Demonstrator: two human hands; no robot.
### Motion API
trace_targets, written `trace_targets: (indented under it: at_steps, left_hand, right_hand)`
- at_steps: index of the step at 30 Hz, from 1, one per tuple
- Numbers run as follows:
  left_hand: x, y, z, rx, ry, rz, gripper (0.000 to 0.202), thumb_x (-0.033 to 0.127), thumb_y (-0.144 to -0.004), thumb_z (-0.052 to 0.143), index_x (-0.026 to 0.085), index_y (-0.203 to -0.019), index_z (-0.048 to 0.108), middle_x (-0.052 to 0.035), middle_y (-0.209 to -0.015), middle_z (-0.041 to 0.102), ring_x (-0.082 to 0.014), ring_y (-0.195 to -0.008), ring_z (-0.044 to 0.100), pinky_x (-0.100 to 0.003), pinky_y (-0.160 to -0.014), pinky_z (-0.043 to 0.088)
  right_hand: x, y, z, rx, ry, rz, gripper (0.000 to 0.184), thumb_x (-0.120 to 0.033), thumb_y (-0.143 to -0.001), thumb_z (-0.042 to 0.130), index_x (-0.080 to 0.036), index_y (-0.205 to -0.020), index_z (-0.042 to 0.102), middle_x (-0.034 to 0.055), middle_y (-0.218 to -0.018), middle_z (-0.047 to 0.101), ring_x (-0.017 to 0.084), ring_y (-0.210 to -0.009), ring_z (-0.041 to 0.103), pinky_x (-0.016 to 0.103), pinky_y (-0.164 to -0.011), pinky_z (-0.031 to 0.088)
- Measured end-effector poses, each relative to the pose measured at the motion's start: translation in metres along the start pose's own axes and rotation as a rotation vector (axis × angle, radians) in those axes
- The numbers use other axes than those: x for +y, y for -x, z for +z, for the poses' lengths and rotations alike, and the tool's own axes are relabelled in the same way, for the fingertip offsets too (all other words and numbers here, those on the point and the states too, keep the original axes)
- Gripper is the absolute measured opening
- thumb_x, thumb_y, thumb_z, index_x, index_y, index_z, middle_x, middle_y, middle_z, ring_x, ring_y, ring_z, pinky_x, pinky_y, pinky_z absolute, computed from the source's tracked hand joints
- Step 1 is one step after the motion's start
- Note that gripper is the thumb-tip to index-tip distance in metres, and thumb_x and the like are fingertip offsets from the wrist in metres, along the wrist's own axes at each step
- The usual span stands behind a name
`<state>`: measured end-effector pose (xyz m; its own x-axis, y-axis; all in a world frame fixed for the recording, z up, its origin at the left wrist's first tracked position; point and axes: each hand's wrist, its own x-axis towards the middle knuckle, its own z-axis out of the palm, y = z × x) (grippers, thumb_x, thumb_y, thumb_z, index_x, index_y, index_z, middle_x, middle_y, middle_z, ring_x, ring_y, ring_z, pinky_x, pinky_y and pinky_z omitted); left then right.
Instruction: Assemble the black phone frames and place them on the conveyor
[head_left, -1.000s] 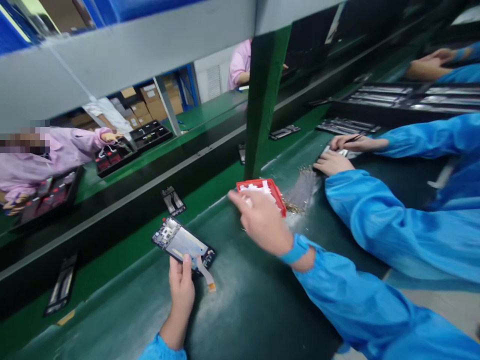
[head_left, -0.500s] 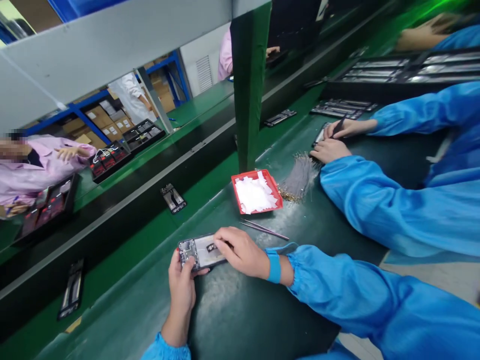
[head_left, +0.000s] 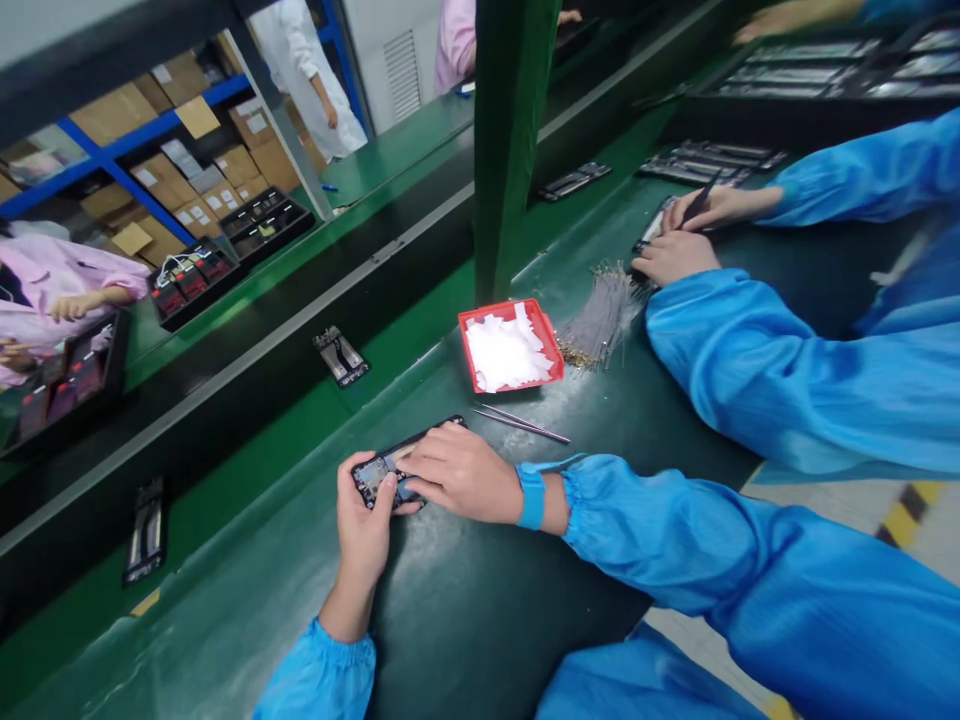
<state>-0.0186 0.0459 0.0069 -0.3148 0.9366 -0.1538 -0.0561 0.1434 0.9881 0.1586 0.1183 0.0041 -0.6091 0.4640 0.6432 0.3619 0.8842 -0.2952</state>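
Observation:
My left hand grips the left end of an opened phone, its thumb on the bared circuit board. The phone is tilted just above the green work surface. My right hand, a blue band round its wrist, lies over the phone's other half. Its bent fingers are closed against the phone near the board; whether a small part is between them is hidden. Metal tweezers lie beyond the right wrist. Behind them stands a red tray heaped with white slips.
A bundle of thin wires lies right of the tray. Beside it, a co-worker's hands work on another phone. Phone frames lie on the conveyor, one ahead, one left. A green post rises behind the tray.
My right hand has slid left along the phone to the edge of the board, covering the pale bay seen before. My left hand keeps its hold. The camera view has shifted slightly.

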Motion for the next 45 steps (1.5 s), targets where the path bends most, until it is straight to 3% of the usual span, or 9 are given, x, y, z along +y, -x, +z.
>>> trace_targets:
  at_steps: [6, 12, 26, 45]
  left_hand:
    - [0.002, 0.002, 0.000, -0.079, 0.036, -0.008, 0.071, 0.039, -0.081, 0.082, 0.028, -0.141, 0.045, -0.0071, -0.115, 0.069, -0.0221, -0.093, 0.074, -0.038, -0.068, 0.069]
    - [0.001, 0.003, 0.000, -0.079, 0.024, 0.016, 0.064, 0.037, -0.078, 0.085, 0.025, -0.133, 0.053, -0.0064, -0.114, 0.069, -0.0210, -0.090, 0.074, -0.039, -0.067, 0.070]
    - [0.000, 0.003, 0.001, -0.019, 0.064, -0.017, 0.051, 0.038, -0.079, 0.084, 0.023, -0.121, 0.059, -0.0024, -0.098, 0.073, -0.0179, -0.077, 0.074, -0.035, -0.061, 0.069]
    - [-0.002, 0.006, 0.004, -0.025, 0.063, -0.044, 0.052, 0.041, -0.080, 0.082, 0.023, -0.123, 0.059, -0.0053, -0.107, 0.073, -0.0200, -0.084, 0.075, -0.035, -0.062, 0.069]
  right_hand:
    - [0.000, -0.003, -0.010, -0.024, 0.060, -0.080, 0.019, -0.020, -0.103, 0.055, -0.011, -0.107, 0.071, 0.0087, -0.090, 0.072, 0.022, -0.083, 0.059, 0.036, -0.072, 0.044]
    - [-0.002, -0.003, -0.013, 0.022, 0.056, -0.064, 0.018, -0.020, -0.103, 0.057, -0.011, -0.109, 0.071, 0.0091, -0.089, 0.073, 0.022, -0.082, 0.061, 0.037, -0.070, 0.044]
    - [-0.004, 0.000, -0.012, -0.028, 0.121, -0.123, 0.021, -0.014, -0.104, 0.051, -0.010, -0.116, 0.069, 0.0108, -0.094, 0.073, 0.022, -0.085, 0.060, 0.037, -0.070, 0.044]
    - [-0.006, -0.002, -0.014, -0.048, 0.058, -0.084, 0.024, -0.018, -0.108, 0.048, -0.010, -0.115, 0.069, 0.0107, -0.096, 0.074, 0.021, -0.090, 0.063, 0.036, -0.073, 0.046]
